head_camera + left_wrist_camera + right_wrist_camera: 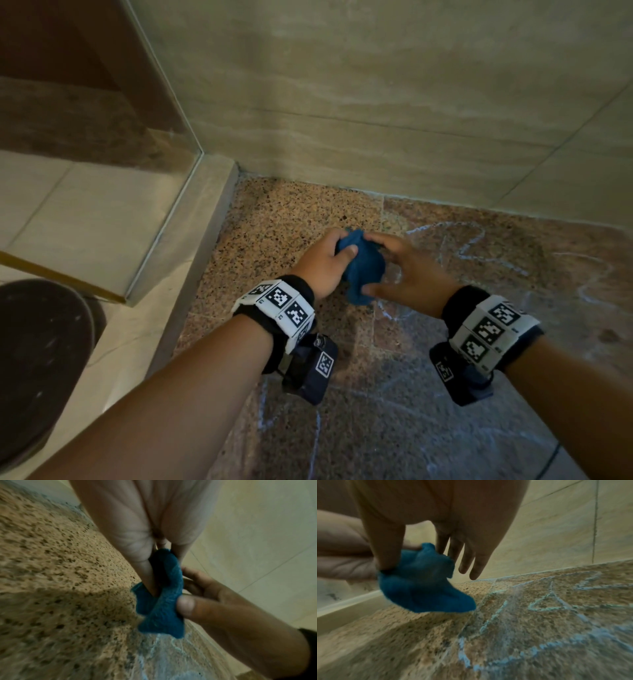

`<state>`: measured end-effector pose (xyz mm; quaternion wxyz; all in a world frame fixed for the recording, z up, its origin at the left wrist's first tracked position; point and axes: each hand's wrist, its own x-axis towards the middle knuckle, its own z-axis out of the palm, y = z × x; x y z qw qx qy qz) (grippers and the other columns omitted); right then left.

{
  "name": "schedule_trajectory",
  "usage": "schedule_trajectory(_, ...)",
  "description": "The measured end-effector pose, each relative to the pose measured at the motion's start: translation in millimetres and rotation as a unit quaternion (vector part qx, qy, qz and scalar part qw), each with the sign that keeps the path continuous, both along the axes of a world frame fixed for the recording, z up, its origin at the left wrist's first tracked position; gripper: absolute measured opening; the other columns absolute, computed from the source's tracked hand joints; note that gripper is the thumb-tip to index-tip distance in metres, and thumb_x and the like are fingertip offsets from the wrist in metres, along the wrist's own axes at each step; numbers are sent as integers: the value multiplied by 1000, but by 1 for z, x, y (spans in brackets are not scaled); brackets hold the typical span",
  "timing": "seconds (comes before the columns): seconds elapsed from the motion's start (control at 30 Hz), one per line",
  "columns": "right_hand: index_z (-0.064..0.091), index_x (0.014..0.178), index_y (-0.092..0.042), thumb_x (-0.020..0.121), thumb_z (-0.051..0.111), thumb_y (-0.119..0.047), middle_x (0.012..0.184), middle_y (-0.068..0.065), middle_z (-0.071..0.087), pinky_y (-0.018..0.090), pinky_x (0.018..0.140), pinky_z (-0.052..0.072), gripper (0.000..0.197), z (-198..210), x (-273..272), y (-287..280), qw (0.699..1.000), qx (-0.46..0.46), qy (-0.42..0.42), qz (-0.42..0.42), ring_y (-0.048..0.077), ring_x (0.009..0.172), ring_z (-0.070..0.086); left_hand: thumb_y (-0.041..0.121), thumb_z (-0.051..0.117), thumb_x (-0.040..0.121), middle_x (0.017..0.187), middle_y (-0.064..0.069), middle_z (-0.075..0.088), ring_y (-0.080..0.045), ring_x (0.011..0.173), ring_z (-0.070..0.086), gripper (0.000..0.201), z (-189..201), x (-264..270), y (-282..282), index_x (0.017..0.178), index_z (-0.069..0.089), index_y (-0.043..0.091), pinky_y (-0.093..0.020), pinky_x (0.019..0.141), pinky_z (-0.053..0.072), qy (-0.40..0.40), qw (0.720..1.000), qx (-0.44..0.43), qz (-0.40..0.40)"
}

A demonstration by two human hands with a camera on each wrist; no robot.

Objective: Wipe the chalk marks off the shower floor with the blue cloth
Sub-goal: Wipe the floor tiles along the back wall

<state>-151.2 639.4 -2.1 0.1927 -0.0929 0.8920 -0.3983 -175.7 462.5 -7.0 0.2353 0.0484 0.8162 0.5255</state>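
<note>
Both hands pinch bunched blue cloth (363, 270) between them, above shower floor (287, 219).

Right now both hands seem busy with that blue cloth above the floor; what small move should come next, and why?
Probably lower the bunched blue cloth onto the nearest chalk marks. The left hand and right hand both pinch it, it hangs just above the shower floor, and white lines remain unwiped to its right.

A bunched blue cloth (361, 267) hangs just above the speckled shower floor (291, 212), beside pale chalk marks (479, 246).
</note>
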Motion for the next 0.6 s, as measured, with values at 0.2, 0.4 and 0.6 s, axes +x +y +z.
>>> schedule_trajectory(0.2, 46, 120, -30, 85, 67, -17, 110, -7, 57, 9, 75, 42, 43, -6, 3, -6, 999, -9, -8, -51, 11, 98, 58, 19, 54, 98, 110, -15, 58, -29, 92, 59, 16, 0, -4, 9, 102, 39, 26, -45, 81, 51, -19, 996, 73, 40)
schedule_trajectory(0.4, 57, 100, -18, 86, 64, -21, 95, 3, 52, 27, 70, 35, 15, -20, -10, 24, 988, 94, 30, -116, 23, 84, 52, 26, 64, 92, 120, 0, 52, -18, 109, 54, 29, -16, -21, 3, 119, 54, 20, -24, 88, 42, 64, 994, -85, -13)
schedule_trajectory(0.6, 43, 122, -15, 84, 64, -11, 112, 8, 53, 30, 70, 39, 43, -17, -36, 45, 968, 110, 63, -217, 26, 90, 52, 48, 64, 87, 157, -2, 20, -26, 144, 21, 80, -24, -37, 9, 151, 21, 26, -48, 115, 25, 142, 920, -329, -156)
